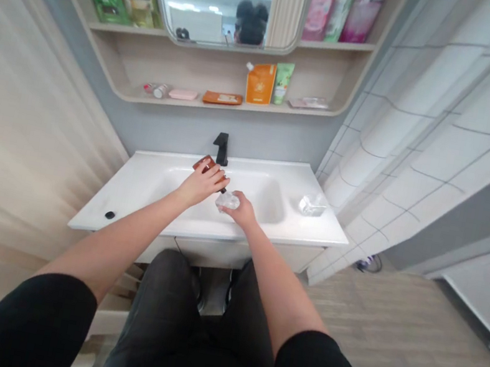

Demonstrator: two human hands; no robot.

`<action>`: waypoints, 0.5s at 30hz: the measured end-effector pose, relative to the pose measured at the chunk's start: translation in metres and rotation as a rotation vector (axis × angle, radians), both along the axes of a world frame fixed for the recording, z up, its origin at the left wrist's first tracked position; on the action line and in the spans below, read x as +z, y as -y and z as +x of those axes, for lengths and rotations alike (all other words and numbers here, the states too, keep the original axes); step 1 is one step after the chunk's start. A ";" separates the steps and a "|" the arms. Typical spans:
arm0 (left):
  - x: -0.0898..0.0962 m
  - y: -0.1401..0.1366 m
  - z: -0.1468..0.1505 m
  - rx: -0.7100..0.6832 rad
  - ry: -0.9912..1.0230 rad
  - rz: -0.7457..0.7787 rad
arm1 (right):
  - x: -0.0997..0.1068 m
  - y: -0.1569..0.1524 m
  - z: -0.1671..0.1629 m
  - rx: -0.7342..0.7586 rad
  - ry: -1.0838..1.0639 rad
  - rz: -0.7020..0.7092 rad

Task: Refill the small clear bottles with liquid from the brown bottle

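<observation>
Bottle (pixel 200 161), brown, tilted: centre of frame, over a white basin (pixel 274 202); left grip (pixel 205 183) is clamped around it. Clear container (pixel 225 201): at the bottle's dark neck, contact unclear; right grip (pixel 244 210) is clamped on it. Black faucet (pixel 221 148): just above the bottle in frame. Small black disc (pixel 110 215): lies on the white bench (pixel 139 177), lower left. Second clear container (pixel 312 205): right of centre. Orange pouch (pixel 260 84): stands on the shelf (pixel 175 64), upper centre.

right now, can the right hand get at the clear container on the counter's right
Probably not while occupied: the right hand holds a clear vessel, though nothing seems to block its way to the container.
</observation>
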State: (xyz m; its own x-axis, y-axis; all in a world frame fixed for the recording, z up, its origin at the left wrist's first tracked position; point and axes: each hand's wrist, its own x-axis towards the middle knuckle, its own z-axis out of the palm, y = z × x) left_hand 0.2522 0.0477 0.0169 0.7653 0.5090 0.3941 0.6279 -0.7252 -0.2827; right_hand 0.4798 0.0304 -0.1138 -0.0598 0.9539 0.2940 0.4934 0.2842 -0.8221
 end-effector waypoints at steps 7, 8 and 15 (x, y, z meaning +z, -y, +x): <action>0.008 -0.002 0.003 -0.035 -0.038 0.006 | 0.002 0.000 -0.001 -0.005 -0.050 0.006; 0.009 -0.002 0.004 -0.038 -0.046 0.010 | 0.002 0.000 -0.001 -0.007 -0.056 0.008; 0.016 -0.002 0.008 -0.107 -0.116 0.135 | 0.005 0.003 0.000 -0.002 -0.130 0.022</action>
